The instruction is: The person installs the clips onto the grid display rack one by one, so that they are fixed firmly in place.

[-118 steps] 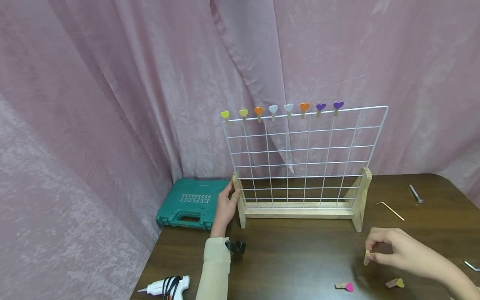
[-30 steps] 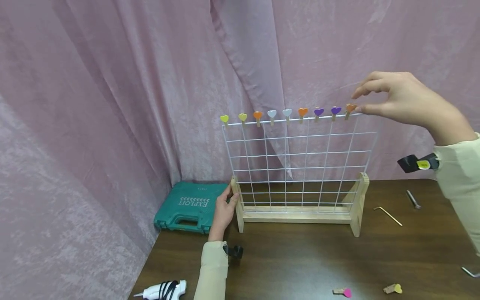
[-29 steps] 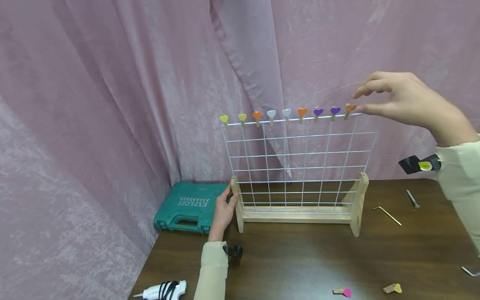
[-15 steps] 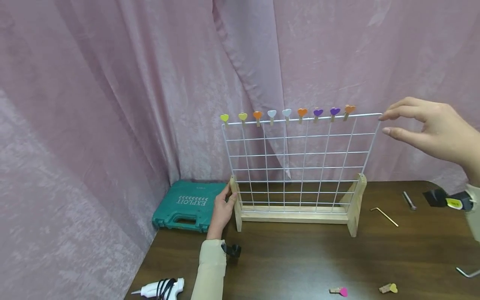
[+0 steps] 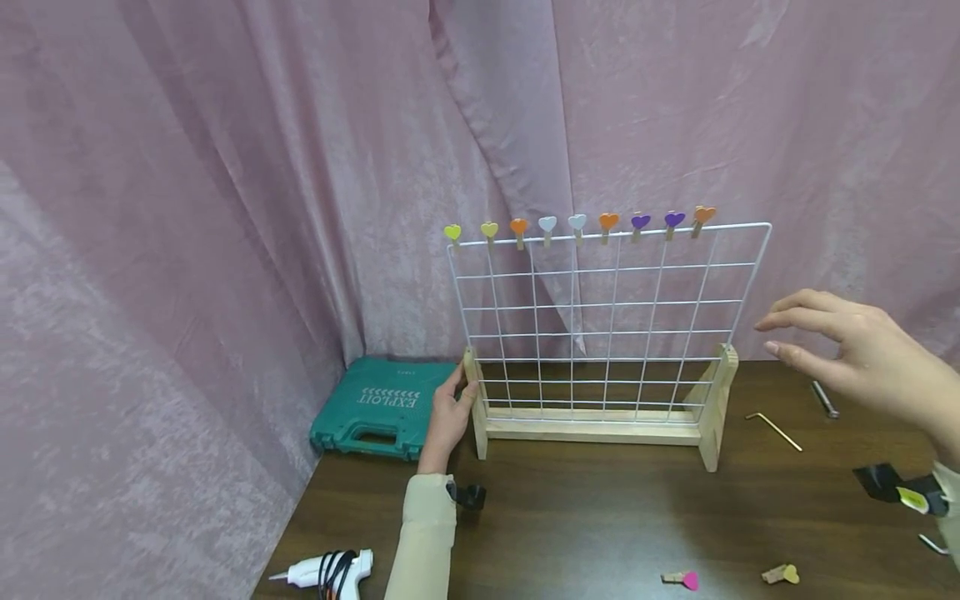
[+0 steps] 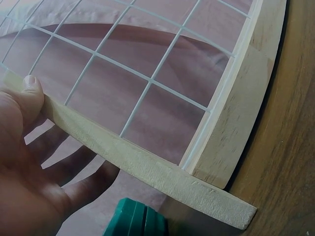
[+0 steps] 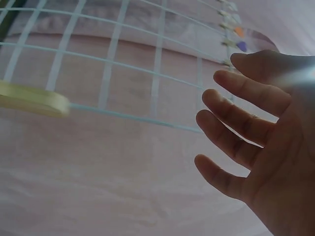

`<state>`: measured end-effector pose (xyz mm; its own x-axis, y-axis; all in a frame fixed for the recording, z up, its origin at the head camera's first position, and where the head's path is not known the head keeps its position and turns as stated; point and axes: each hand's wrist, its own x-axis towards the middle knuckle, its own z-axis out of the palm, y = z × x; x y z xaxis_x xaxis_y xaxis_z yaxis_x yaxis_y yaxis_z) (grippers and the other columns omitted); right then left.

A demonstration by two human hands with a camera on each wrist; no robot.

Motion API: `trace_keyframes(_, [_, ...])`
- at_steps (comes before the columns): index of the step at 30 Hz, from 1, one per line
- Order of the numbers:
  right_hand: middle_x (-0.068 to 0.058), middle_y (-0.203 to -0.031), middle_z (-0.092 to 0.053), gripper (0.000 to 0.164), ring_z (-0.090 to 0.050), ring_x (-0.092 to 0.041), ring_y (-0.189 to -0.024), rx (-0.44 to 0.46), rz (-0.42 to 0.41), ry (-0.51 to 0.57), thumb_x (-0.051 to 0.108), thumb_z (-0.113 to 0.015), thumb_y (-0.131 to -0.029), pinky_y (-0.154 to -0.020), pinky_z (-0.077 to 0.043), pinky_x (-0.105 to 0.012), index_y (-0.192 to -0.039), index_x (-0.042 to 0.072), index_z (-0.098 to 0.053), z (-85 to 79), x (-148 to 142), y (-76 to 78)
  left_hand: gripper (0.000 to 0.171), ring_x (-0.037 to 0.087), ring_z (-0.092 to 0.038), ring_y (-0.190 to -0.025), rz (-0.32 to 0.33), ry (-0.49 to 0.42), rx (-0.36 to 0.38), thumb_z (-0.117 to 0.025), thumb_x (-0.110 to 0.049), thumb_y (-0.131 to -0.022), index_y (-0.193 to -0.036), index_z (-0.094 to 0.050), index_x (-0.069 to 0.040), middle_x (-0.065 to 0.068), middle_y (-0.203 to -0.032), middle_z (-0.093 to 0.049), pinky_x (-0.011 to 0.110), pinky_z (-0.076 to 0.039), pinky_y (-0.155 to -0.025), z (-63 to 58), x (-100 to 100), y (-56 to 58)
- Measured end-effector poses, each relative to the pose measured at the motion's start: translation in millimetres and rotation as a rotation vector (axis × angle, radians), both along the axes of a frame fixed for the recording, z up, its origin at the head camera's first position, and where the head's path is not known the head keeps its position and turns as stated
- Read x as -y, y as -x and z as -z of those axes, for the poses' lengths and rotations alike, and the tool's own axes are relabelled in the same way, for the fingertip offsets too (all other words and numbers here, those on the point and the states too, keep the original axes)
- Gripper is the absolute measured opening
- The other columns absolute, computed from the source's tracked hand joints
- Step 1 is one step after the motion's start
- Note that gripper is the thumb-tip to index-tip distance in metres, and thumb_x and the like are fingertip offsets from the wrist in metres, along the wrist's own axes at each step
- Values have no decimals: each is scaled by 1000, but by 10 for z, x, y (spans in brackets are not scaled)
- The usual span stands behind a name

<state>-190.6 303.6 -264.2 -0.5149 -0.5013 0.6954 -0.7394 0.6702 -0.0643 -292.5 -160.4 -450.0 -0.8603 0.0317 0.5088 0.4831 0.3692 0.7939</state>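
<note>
My left hand (image 5: 447,414) holds the left wooden upright (image 5: 477,412) of a stand with a white wire grid. In the left wrist view, the thumb rests on the front of that upright (image 6: 162,178) and the fingers reach behind it. Heart-topped clothespins line the grid's top wire, the rightmost an orange one (image 5: 704,216). My right hand (image 5: 862,354) hovers right of the grid, fingers spread and holding nothing. On the table lie a pink-heart clothespin (image 5: 682,580) and a yellow-heart clothespin (image 5: 782,574), both in front of the stand's right end.
A green tool case (image 5: 382,408) sits left of the stand. A white glue gun (image 5: 330,573) with a black cord wrapped round it lies front left. On the right are a gold hex key (image 5: 776,433), a bolt (image 5: 825,400) and a silver bent rod (image 5: 933,544). Pink curtain hangs behind.
An orange clothespin was pinched by my right hand over the table and now sits on the top wire. That hand has let go and moved right and down. My left hand keeps its place.
</note>
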Motion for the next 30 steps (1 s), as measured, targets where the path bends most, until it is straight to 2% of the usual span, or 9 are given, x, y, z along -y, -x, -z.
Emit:
trace_keyframes(7, [13,-98,-57,42,-48,5,-76,77,29,-16,-4,-77,-64,-57,-37,-12,-96,21,-67,460,-45,-120,48,33,-51,-114,14,-16,6,-54,-12,-94,-137,-40,1,22,-125,-54,48,-40,-94,-3,13,38])
trace_keyframes(9, [16,-97,-56,43,-50,5,-78,101,31,-32,-4,-77,-65,-60,-38,-12,-96,24,-67,577,-55,-154,48,31,-52,-114,13,-18,18,-54,-15,-94,-138,-41,0,21,-124,-55,45,-41,-94,-5,14,34])
trace_keyframes(13, [18,-98,-56,41,-54,2,-81,173,6,-34,-1,-76,-69,-64,-39,-11,-98,27,-66,840,-71,-233,48,28,-53,-112,13,-6,16,-54,-16,-94,-138,-41,-1,20,-123,-56,41,-42,-93,-114,-19,-68])
trace_keyframes(16, [19,-97,-56,36,-55,1,-80,236,-2,-42,2,-75,-73,-64,-41,-13,-98,26,-65,1063,-80,-298,47,33,-53,-111,21,-14,5,-54,-12,-94,-137,-41,1,23,-122,-55,47,-42,-92,-117,-29,-59])
trace_keyframes(19, [22,-94,-55,33,-55,1,-79,274,-6,-62,7,-76,-73,-64,-42,-14,-95,28,-64,1281,-82,-355,48,33,-54,-109,9,-14,-9,-55,-14,-94,-138,-41,-1,21,-121,-57,48,-42,-91,-7,-7,46])
trace_keyframes(21, [24,-93,-54,31,-54,3,-78,293,-18,-77,9,-77,-73,-63,-43,-15,-94,28,-64,1426,-93,-391,49,29,-54,-109,1,-15,-7,-55,-18,-94,-138,-42,-4,18,-122,-57,46,-42,-92,0,-8,47])
trace_keyframes(24, [23,-92,-53,29,-53,3,-77,336,-64,-89,11,-77,-73,-59,-43,-19,-93,27,-64,1631,-156,-424,50,26,-54,-111,-7,-10,3,-55,-22,-94,-139,-42,-6,16,-124,-57,43,-42,-94,6,-5,39])
trace_keyframes(27, [20,-93,-54,30,-53,3,-78,452,-152,-93,12,-78,-71,-56,-45,-22,-95,22,-64,1804,-263,-438,51,26,-54,-111,-4,-13,6,-55,-25,-94,-139,-42,-7,15,-124,-57,43,-41,-94,13,0,29])
trace_keyframes(30, [15,-92,-55,39,-52,1,-79,575,-250,-104,12,-81,-63,-54,-44,-23,-97,20,-63,1942,-359,-433,50,26,-54,-111,-4,-14,-1,-55,-25,-93,-139,-42,-7,15,-124,-57,43,-41,-94,16,3,30])
